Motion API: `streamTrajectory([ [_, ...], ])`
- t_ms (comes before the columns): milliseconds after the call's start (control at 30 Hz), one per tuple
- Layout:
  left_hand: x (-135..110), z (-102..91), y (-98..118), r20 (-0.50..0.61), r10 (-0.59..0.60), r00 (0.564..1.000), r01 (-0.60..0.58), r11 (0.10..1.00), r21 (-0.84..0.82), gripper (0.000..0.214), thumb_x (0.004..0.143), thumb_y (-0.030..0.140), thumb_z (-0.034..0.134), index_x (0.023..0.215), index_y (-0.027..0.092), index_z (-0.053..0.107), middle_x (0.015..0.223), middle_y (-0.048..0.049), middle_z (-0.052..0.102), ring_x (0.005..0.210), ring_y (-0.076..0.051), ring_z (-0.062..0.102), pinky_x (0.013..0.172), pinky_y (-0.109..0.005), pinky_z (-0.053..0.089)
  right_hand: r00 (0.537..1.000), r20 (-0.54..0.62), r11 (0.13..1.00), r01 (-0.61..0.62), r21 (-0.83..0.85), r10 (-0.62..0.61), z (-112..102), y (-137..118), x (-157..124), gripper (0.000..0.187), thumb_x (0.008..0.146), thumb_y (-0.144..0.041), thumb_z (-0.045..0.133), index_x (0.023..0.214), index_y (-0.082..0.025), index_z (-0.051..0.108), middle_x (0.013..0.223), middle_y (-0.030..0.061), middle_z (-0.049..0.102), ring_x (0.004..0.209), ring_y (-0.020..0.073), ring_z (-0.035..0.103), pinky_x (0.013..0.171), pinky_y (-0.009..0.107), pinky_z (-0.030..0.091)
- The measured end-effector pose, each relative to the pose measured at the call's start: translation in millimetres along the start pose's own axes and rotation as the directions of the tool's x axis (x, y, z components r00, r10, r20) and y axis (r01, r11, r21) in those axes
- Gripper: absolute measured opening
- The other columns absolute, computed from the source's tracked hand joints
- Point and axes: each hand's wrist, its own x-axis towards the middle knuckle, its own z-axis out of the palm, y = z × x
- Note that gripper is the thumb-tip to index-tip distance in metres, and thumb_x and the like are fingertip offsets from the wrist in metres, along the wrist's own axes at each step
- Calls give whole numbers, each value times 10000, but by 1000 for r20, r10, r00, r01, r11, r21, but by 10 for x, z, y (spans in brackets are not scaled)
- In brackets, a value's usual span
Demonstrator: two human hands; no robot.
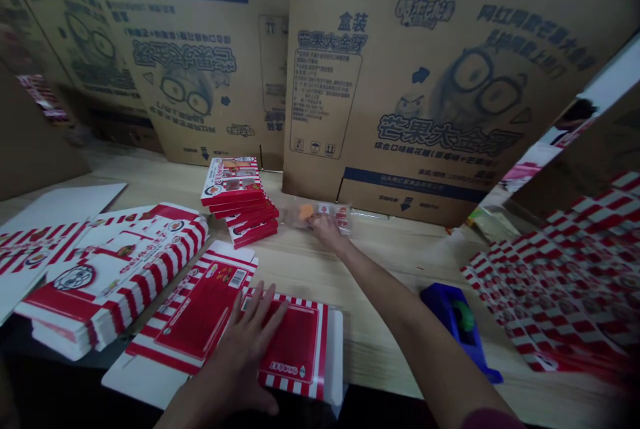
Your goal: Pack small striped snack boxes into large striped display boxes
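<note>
Centrally, a clear plastic packet with orange and red-and-white contents (325,209) lies on the pale wood-grain table (360,282). The right hand (327,229) touches it; whether the fingers pinch it cannot be told. The left hand (243,349), fingers spread, rests on flat red-and-white striped cardboard (297,339). Small red-and-white boxes (240,199) are stacked beside the packet; a blue tape dispenser (457,329) stands at right. Large brown printed cartons (395,102) stand behind.

On table (380,249): packet (325,208) right of box stack (233,182), cartons (320,115) behind, flattened-box pile (125,269) left, tape dispenser (445,302) right (near front edge).
</note>
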Motion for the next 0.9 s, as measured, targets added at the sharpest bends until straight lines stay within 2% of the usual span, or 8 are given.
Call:
streamTrajectory([
  [167,323,-160,156,239,131,962,-112,990,-90,1275,447,594,775,1525,196,224,1584,-254,151,1450,-485,55,1082,-736,-9,995,-94,999,18,-45,-22,-381,-2,-332,342,868,-53,436,1090,-127,687,1120,163,693,1083,269,605,982,399,420],
  [267,325,-217,220,195,70,978,-53,994,-91,1229,443,513,781,1501,144,276,1515,-280,315,1426,-467,212,1119,-685,44,967,-253,999,40,11,-36,-780,40,-625,427,895,-110,428,1290,-147,584,1234,150,642,1139,269,579,990,408,427],
  [367,275,-265,279,65,-115,991,117,993,-21,1135,459,461,771,1457,114,358,1441,-284,409,1366,-468,318,1124,-651,109,911,-413,968,86,236,19,-1123,112,-928,494,907,-178,423,1391,-234,503,1208,88,648,909,209,661,850,371,507],
  [500,221,-249,348,-55,-290,955,291,957,13,1085,516,515,736,1445,87,373,1400,-290,430,1325,-465,347,1098,-628,181,987,-76,810,-73,582,143,-1244,218,-1305,486,826,-265,505,1298,-217,609,792,13,644,519,131,595,459,236,441],
  [600,202,-184,413,-114,-288,951,288,957,-13,1091,518,520,731,1450,92,358,1395,-272,423,1320,-455,344,1106,-607,179,978,128,696,-209,687,167,-1108,245,-1533,477,746,-291,598,1210,-208,675,677,-25,602,473,114,557,396,191,370],
  [767,217,-123,561,-176,-212,961,209,977,-32,1106,503,499,742,1446,75,348,1387,-271,409,1307,-448,346,1123,-624,117,972,232,742,-138,656,-25,-857,88,-1771,309,800,-299,579,1046,-233,755,872,41,722,757,183,649,741,344,529],
  [833,232,-107,622,-161,-180,970,177,984,-34,1120,488,478,753,1452,86,338,1396,-270,406,1317,-448,336,1126,-633,94,951,278,816,-53,576,-134,-780,-21,-1823,319,835,-226,533,1067,-282,746,1023,51,722,954,216,654,993,492,422],
  [900,246,-87,675,-111,-152,982,148,988,-48,1137,472,460,764,1458,96,332,1409,-271,403,1324,-449,333,1127,-640,85,931,316,880,11,474,-182,-690,-121,-1851,371,825,-151,528,1073,-334,735,1186,45,684,1166,251,584,1121,622,165],
])
